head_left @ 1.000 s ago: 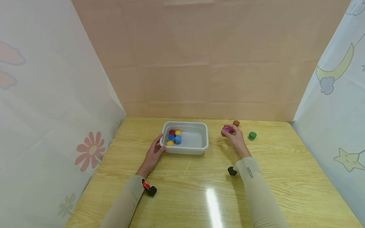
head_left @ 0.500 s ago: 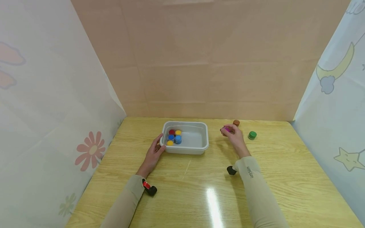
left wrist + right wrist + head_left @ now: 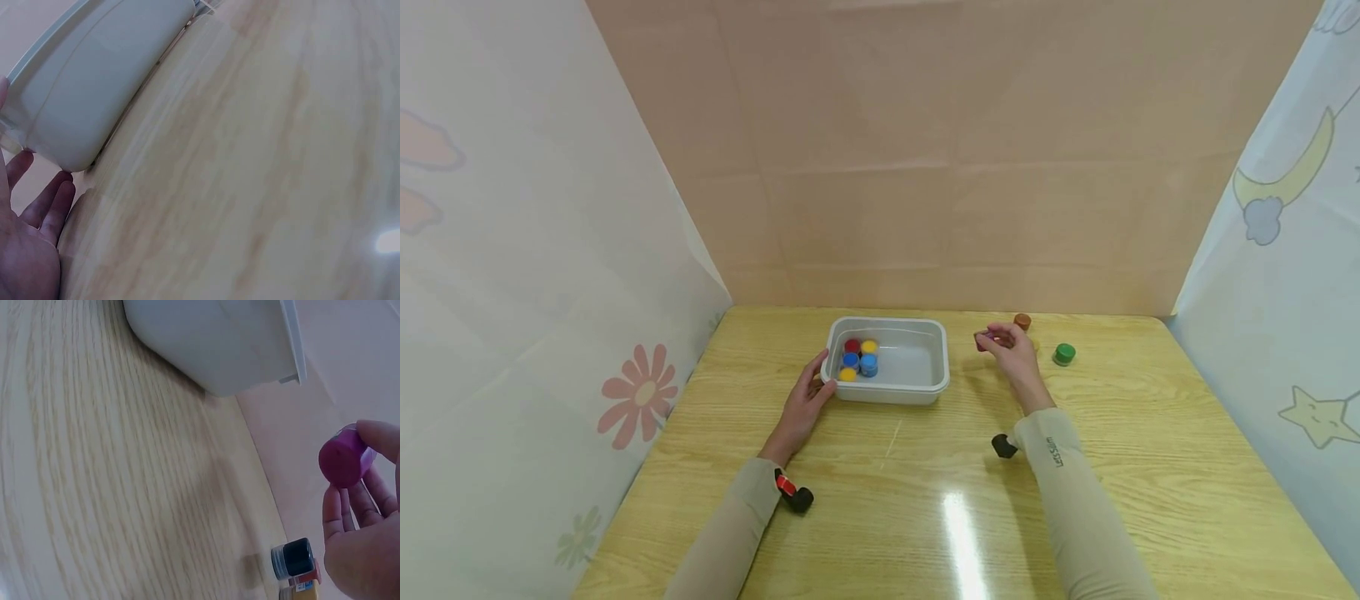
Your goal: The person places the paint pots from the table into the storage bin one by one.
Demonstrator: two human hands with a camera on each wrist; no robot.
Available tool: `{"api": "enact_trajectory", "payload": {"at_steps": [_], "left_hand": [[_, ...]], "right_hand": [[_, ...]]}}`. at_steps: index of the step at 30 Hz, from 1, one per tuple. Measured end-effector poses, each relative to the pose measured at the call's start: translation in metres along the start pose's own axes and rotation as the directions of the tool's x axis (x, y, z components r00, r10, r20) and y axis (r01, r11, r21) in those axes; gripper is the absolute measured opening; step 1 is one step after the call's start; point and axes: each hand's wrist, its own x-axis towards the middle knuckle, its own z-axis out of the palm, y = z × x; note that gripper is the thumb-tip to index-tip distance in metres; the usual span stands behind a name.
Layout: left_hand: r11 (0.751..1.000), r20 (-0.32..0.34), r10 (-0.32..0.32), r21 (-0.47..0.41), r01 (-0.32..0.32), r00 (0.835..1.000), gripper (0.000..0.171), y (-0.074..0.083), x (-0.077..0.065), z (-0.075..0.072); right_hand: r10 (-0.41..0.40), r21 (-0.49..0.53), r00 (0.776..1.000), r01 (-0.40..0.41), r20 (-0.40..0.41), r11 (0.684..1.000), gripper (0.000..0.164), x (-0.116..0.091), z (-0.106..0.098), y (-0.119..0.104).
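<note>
Brown paper backdrop (image 3: 850, 167) rises behind the wood-grained table (image 3: 880, 508) where I work. My right hand (image 3: 1021, 367) pinches a magenta pot (image 3: 342, 459) between thumb and fingertips, holding it tilted in the air a little to the right of the grey bin (image 3: 942, 358). My left hand (image 3: 801, 408) is spread around the bin's near left corner, thumb at the near side and fingers along the left end, touching it as though to steady it.

Inside the bin, five pots cluster at the left end: a dark red pot (image 3: 852, 346), a blue pot (image 3: 850, 361), a light blue pot (image 3: 868, 365), and two with yellow lids (image 3: 868, 346). The right part of its floor is bare. Beyond my right hand stand a rust-brown pot (image 3: 1022, 321) and a green pot (image 3: 1064, 354); a yellow pot (image 3: 301, 590) is mostly hidden by that hand from above.

I judge the step in hand to be carrying the magenta pot to the bin, not yet done. The next move seems to call for bringing it left over the rim, levelling it and lowering it beside the cluster, while my left hand stops the bin from sliding.
</note>
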Motion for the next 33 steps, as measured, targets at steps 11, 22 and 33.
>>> {"api": "enact_trajectory", "payload": {"at_steps": [11, 22, 33], "left_hand": [[1.000, 0.002, -0.001, -0.017, 0.001, 1.000, 0.059, 0.000, 0.001, 0.000], [1.000, 0.005, -0.008, -0.002, 0.008, 1.000, 0.059, -0.002, -0.001, -0.001], [1.000, -0.004, -0.008, -0.004, 0.008, 1.000, 0.061, -0.001, 0.000, 0.001]], "right_hand": [[-0.024, 0.000, 0.998, 0.024, 0.059, 1.000, 0.053, -0.002, 0.009, -0.015], [-0.030, -0.009, 0.992, 0.032, 0.123, 0.999, 0.042, -0.017, 0.021, -0.041], [-0.102, -0.001, 0.985, 0.103, 0.138, 0.995, 0.042, -0.009, 0.031, -0.031]]}}
